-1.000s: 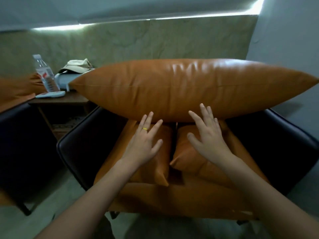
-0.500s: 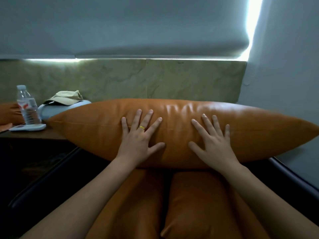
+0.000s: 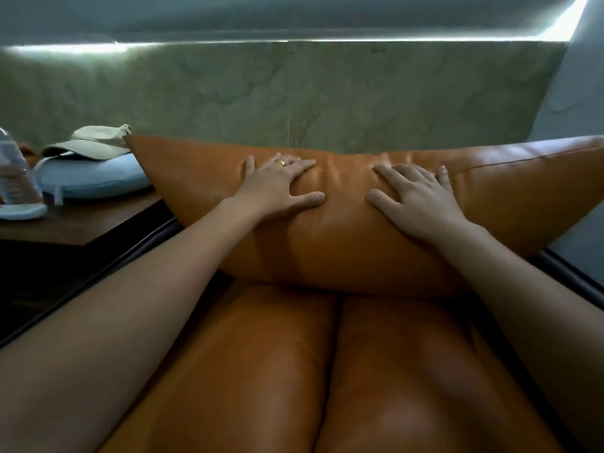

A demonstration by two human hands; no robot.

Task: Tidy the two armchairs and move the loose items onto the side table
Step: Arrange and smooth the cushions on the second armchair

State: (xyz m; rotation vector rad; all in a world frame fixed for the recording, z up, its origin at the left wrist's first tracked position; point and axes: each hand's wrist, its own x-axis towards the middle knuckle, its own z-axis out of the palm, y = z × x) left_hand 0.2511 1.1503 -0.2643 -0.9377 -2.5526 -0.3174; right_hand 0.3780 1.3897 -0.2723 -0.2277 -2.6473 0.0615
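Cushion (image 3: 343,230) lies across the chair back at mid-frame, above two seat pads (image 3: 294,371). Your left hand (image 3: 277,188) and right hand (image 3: 415,201) rest flat on it, fingers spread, gripping nothing. Press evenly so it seats level, clear of the side table (image 3: 75,223) at left.

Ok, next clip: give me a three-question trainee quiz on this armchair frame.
1. True or false: both hands lie flat and open on the long cushion.
2. Which hand wears a ring: left hand or right hand?
3. What sits on the pale pillow on the side table? A) cap B) bottle C) remote

Key:
1. True; fingers spread, nothing gripped.
2. Left hand.
3. A, the cap. The bottle stands on the table's left part, by the frame edge, with a flat white device at its base.
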